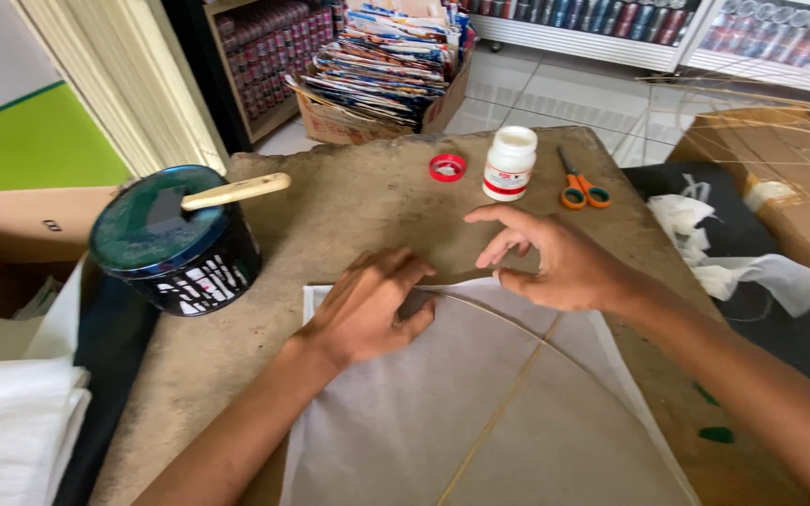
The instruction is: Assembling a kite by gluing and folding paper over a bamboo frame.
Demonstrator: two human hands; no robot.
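A sheet of thin white paper (405,403) lies on a worn brown table (349,192), with thin bamboo sticks (508,398) across it, one straight and one curved. My left hand (367,305) presses flat on the paper's top edge, fingers together. My right hand (546,258) rests at the same edge to the right, its thumb and a finger pinching the folded paper where the curved stick passes, other fingers spread.
A white glue bottle (508,164) stands open beside its red cap (447,168) and orange-handled scissors (581,187). A dark round tin (175,244) with a wooden stick on top sits at left. White cloth (733,267), boxes and loose bamboo sticks lie at right.
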